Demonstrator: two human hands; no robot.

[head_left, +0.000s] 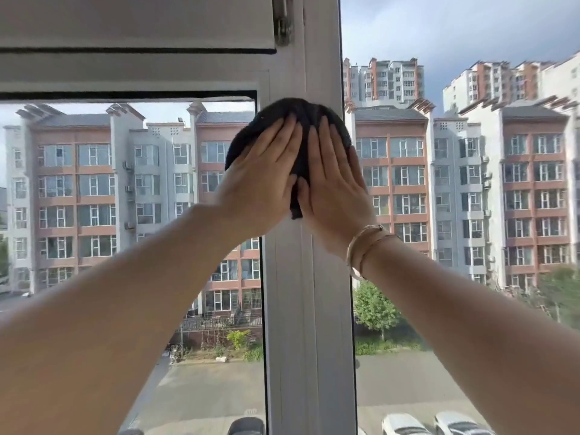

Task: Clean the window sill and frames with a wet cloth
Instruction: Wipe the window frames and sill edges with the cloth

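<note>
Mid-wipe at the centre of the frame, a person's left hand [262, 171] and right hand [332, 180] press flat, fingers straight, on a dark cloth [284, 114] against the white window post [309, 309], with the lower length likely next.

Bright daylight comes in thru the glass from the sky [455, 29]. Forearms nearest the cam are soft, slightly blurred, evenly lit w/ no hard shadows. Buildings [94, 183] below the sky look fairly sharp. Wide-angle bend shows along frame edges; no glare.
</note>
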